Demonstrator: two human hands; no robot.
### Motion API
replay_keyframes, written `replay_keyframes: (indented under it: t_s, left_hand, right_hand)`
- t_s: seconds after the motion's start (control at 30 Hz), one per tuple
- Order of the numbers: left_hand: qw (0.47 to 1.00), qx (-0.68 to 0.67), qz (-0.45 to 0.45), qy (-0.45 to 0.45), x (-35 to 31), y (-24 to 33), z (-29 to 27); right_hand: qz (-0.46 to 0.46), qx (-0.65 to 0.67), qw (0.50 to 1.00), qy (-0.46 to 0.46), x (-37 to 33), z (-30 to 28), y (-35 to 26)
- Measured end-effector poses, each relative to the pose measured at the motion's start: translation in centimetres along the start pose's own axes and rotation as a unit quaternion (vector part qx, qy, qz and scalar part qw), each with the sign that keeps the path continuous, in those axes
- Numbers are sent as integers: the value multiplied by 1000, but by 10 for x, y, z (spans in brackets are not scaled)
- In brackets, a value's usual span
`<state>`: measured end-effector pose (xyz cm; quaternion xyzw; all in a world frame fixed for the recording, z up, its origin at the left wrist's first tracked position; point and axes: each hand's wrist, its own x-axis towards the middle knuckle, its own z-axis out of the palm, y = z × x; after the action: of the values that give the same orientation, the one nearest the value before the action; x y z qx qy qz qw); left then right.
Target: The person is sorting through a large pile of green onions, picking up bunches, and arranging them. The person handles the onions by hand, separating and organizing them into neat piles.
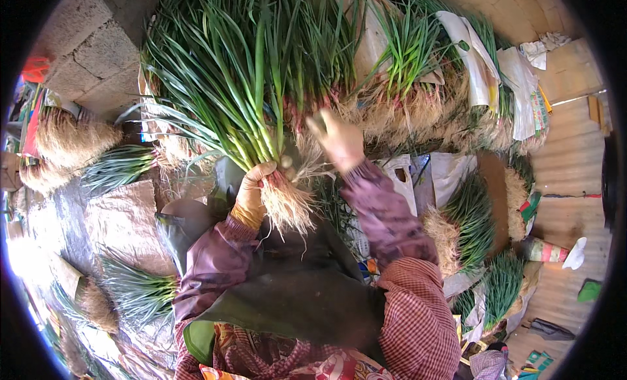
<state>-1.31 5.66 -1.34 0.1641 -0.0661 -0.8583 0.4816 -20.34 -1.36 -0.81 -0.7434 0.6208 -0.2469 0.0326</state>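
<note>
Checked sleeve cloth (418,308) bulges nearest, lower right of centre. From where I stand, the grip of the left hand (251,196) wraps the green onions (255,122) mid-frame, just above their pale roots (289,202). They look light, leaves (225,79) bendy, roots easily torn; best held there, by the firmer stems (264,148). The right hand (342,145) is blurred just to their right, and I can't tell whether it holds anything.
</note>
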Motion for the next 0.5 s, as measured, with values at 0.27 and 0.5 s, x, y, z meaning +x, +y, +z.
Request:
replay_keyframes:
  t_s: [0.27,0.5]
  left_hand:
    - [988,107,39,106,0,-2,22]
    - [974,168,-33,149,9,-7,-24]
  right_hand:
    - [106,-19,990,-90,51,26,9]
    - [-41,18,988,-148,-2,5,-39]
